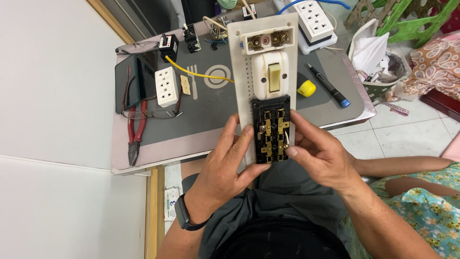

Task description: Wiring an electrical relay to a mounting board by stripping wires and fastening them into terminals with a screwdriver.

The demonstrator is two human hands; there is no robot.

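I hold a long cream electrical board [244,72] upright over my lap. It carries an open fuse holder [266,41] at the top, a cream switch [271,76] in the middle and an open black socket base [271,129] with brass contacts at the bottom. My left hand [225,165] grips the board's lower left edge, thumb resting beside the black base. My right hand [318,153] holds the lower right side, its thumb and fingers pressing on the base's right edge.
A small metal table [201,144] holds red-handled pliers [135,129], eyeglasses [148,114], a dark phone [132,79], a white socket [166,86], a yellow wire [201,74], a black screwdriver [328,86] and a white power strip [314,21]. Another person's arm [412,165] lies at right.
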